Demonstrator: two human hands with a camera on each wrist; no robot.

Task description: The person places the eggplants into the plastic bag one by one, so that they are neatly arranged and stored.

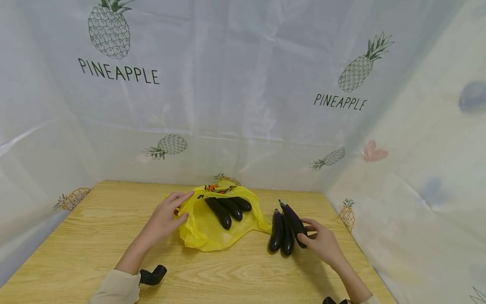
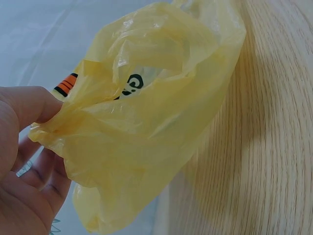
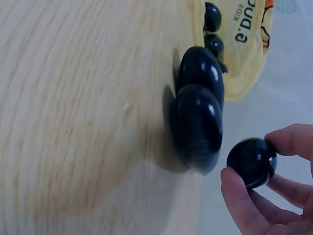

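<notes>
A thin yellow plastic bag [image 1: 206, 236] lies on the table with its mouth facing me, and several dark eggplants [image 1: 220, 213] are inside it. My left hand [image 1: 167, 217] pinches the left edge of the bag's mouth; in the left wrist view the film [image 2: 137, 137] bunches between thumb and fingers. On the right, my right hand [image 1: 320, 242] holds one eggplant [image 1: 293, 220] by its rounded end, stem end pointing up and away. Two more eggplants [image 1: 276, 236] lie side by side just left of it. The right wrist view shows the held eggplant [image 3: 252, 162] end-on, apart from those two.
The wooden table [image 1: 228, 278] runs back to a pineapple-print sheet [image 1: 243, 105] hung behind and at both sides. A black strap-like piece [image 1: 153, 275] sits at the left wrist, and another dark piece [image 1: 334, 300] shows near the right wrist.
</notes>
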